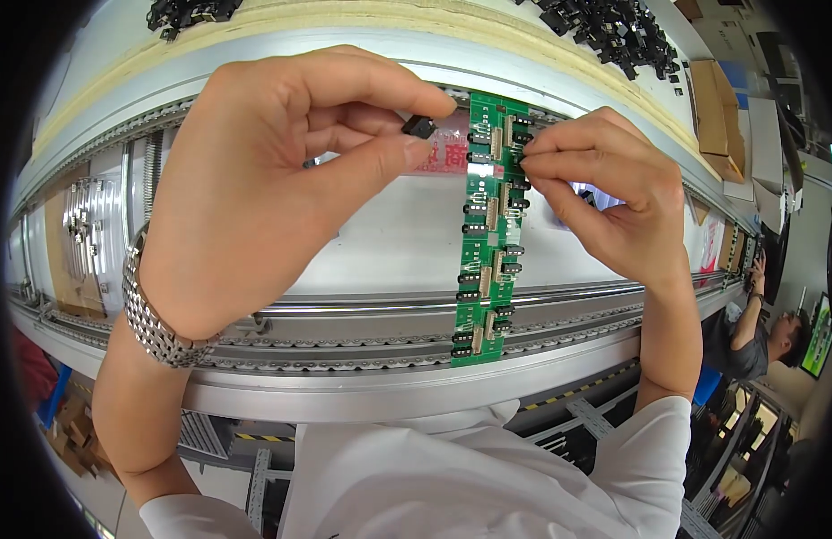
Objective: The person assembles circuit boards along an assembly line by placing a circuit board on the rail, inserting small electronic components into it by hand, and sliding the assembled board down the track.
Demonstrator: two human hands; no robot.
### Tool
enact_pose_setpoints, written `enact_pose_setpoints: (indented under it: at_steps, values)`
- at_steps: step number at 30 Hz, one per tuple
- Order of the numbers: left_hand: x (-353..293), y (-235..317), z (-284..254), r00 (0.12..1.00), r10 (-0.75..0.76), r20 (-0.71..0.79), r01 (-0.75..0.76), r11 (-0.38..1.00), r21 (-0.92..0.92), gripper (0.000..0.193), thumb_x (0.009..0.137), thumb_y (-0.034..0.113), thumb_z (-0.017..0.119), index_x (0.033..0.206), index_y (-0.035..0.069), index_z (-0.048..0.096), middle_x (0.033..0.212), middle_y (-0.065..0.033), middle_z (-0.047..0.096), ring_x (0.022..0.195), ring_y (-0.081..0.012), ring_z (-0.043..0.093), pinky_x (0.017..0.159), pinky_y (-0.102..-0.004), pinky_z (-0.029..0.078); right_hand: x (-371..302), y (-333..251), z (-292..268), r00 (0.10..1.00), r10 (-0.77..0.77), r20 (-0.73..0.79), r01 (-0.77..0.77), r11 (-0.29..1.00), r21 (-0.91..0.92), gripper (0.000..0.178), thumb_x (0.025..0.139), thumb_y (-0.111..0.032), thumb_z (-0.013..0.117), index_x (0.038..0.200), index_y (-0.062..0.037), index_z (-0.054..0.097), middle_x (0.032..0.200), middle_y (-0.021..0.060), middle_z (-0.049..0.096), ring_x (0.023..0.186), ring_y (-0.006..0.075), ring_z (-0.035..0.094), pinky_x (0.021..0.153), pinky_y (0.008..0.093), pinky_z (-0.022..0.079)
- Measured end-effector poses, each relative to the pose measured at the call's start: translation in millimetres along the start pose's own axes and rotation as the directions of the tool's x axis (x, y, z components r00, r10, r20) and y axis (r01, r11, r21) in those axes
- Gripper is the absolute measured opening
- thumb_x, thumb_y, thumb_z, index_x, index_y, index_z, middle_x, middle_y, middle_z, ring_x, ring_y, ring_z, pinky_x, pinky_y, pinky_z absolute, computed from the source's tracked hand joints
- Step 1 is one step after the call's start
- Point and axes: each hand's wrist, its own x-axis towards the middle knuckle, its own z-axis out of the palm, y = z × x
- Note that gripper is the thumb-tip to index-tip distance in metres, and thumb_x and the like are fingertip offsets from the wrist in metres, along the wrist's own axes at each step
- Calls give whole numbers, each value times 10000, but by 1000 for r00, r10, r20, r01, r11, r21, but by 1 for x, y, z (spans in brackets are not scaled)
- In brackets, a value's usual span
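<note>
A long green circuit board [493,216] lies crosswise over the two conveyor chains, with black jack sockets [474,229] along both long edges and pale pin connectors [491,214] down its middle. To the left of the board's far end, my left hand [272,171] is closed, pinching a small black jack socket [419,127] between thumb and index finger. My right hand [613,180] has its fingers pinched together at the board's upper right edge, on a black jack socket that the fingertips mostly cover. Something dark shows within the curl of that hand, partly hidden.
Piles of loose black components [613,36] lie on the shelf beyond the far rail. A metal rod [371,305] runs parallel to the near chain [362,352]. Cardboard boxes [717,117] stand at the far right. Another person [761,341] is at the right.
</note>
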Motion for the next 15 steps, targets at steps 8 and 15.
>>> enact_pose_setpoints:
  at_steps: [8,15]
  values:
    - [-1,6,1,997,-62,35,64,996,-58,310,853,-144,697,1141,-34,724,1163,-111,680,941,-123,628,908,-211,545,2,-2,-1,999,-36,5,36,997,-64,207,720,103,751,901,10,788,971,88,733,856,186,622,727,268,503]
    - [-1,4,4,997,16,70,-6,990,-141,271,868,-117,699,1119,-24,735,1183,-106,686,974,-137,645,904,-233,548,-1,1,-13,996,12,-85,-12,1000,0,172,775,74,752,930,6,783,992,75,714,848,176,617,732,270,501]
